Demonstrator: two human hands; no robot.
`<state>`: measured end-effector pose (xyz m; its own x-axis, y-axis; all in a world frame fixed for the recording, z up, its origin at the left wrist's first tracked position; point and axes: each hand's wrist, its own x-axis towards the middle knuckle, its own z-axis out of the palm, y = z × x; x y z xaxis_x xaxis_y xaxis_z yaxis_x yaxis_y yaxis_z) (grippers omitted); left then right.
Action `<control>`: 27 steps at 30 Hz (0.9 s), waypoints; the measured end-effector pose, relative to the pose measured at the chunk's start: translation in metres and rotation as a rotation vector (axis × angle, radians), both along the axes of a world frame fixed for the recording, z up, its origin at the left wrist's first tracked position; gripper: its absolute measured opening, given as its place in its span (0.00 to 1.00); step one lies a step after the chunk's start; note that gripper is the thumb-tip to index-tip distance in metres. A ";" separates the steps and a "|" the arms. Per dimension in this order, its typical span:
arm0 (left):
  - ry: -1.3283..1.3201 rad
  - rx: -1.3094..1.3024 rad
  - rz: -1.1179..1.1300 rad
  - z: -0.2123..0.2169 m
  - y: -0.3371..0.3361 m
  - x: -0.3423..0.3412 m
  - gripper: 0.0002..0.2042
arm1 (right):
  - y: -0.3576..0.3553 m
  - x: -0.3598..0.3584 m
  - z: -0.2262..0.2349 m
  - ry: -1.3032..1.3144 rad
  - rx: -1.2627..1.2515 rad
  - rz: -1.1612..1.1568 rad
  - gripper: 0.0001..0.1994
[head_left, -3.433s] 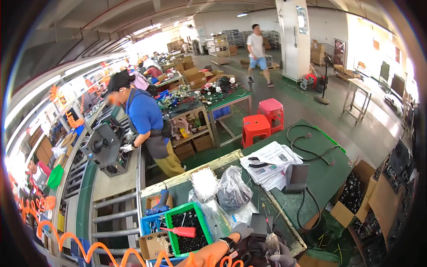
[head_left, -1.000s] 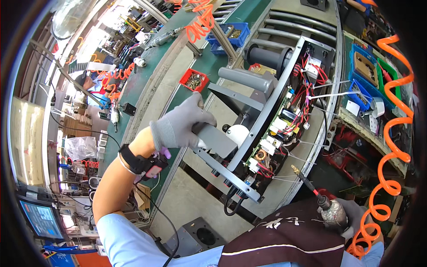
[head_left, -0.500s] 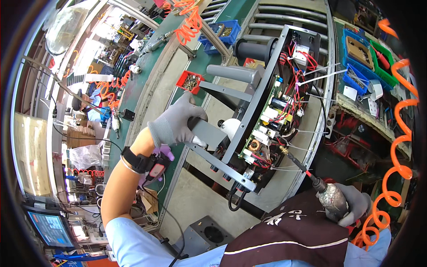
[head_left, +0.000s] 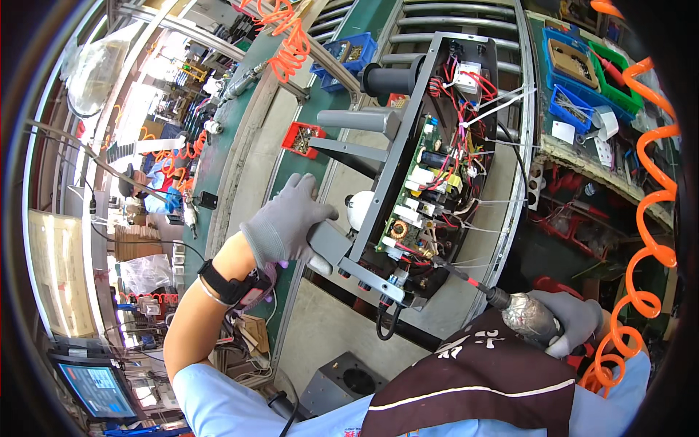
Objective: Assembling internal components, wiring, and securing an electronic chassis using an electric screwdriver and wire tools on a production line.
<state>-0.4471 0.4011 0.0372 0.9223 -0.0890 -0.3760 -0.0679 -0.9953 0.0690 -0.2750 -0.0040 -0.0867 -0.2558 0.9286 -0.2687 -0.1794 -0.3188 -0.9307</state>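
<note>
My left hand [head_left: 290, 224], in a grey glove, grips the end of a grey metal bracket [head_left: 331, 244] at the left side of an opened device chassis [head_left: 386, 186]. The thumb lies below the bracket and the fingers above it. Inside the chassis are a green circuit board [head_left: 408, 207], red wires and white cable ties. My right hand [head_left: 575, 320], gloved too, is closed around a power screwdriver [head_left: 530, 317] with a silver-wrapped body. Its long bit points at the board's near end. Whether the tip touches anything cannot be made out.
The chassis lies over a roller conveyor [head_left: 466, 20]. A red bin [head_left: 295, 135] of screws and a blue bin [head_left: 370, 45] stand at the far left. An orange coiled hose [head_left: 644, 247] hangs at the right, near more part bins [head_left: 582, 80]. A grey fan box [head_left: 342, 386] sits nearby.
My left hand and the bracket have come nearer to me relative to the chassis. The screwdriver has shifted left, its bit tip now lower against the board's near end. The view has shifted slightly.
</note>
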 end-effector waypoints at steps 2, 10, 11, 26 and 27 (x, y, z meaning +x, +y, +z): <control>-0.022 0.069 -0.003 -0.003 0.001 -0.001 0.41 | 0.003 -0.001 0.000 0.051 -0.024 0.003 0.41; 0.137 -0.331 0.233 -0.008 0.013 -0.002 0.34 | 0.009 -0.008 0.004 -0.035 -0.031 0.065 0.39; 0.181 -0.311 0.269 -0.007 0.011 -0.003 0.34 | 0.009 -0.008 0.004 -0.036 -0.058 0.066 0.38; 0.129 0.063 0.114 -0.008 -0.030 0.000 0.25 | 0.046 -0.017 0.007 -0.059 -0.038 0.072 0.36; 0.120 0.031 0.107 -0.009 -0.029 0.000 0.24 | 0.050 -0.019 0.009 -0.054 -0.041 0.068 0.36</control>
<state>-0.4473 0.3721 0.0282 0.8744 0.0205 -0.4847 0.0455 -0.9982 0.0398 -0.2937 0.0459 -0.0776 -0.3018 0.8978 -0.3208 -0.1063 -0.3661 -0.9245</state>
